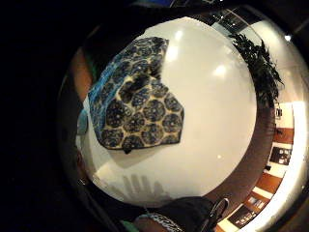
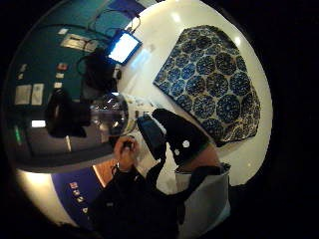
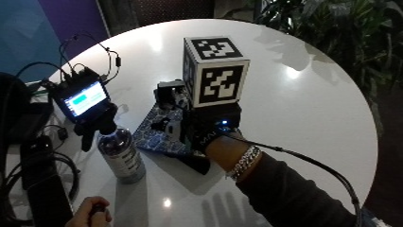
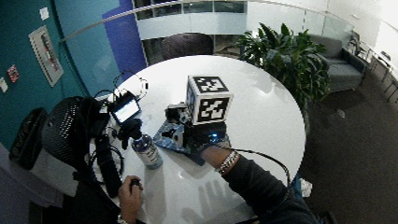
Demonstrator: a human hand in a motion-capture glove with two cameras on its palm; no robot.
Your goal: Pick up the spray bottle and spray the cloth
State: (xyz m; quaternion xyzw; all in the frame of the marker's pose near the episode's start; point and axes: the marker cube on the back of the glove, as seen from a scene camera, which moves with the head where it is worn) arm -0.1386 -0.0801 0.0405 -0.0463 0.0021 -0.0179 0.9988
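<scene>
Gloved right hand over a patterned cloth on a round white desk, bottle standing beside it.

Nearest, at the desk's near edge, a bare hand point(image 3: 88, 215) rests. Just beyond, the bottle point(image 3: 121, 153) stands upright near the left edge, untouched. The gloved hand point(image 3: 205, 130) hovers above the blue patterned cloth point(image 3: 157, 130), which lies flat mid-desk; whether its fingers are curled cannot be told. Farther left stands a small lit monitor point(image 3: 81, 98).

No text, brand or number can be read anywhere. The spray bottle point(image 3: 122, 156), at the lower left of the outside view, carries a label with print too small to make out. The small screen point(image 3: 81, 99) at the left glows, but nothing on it is legible.
</scene>
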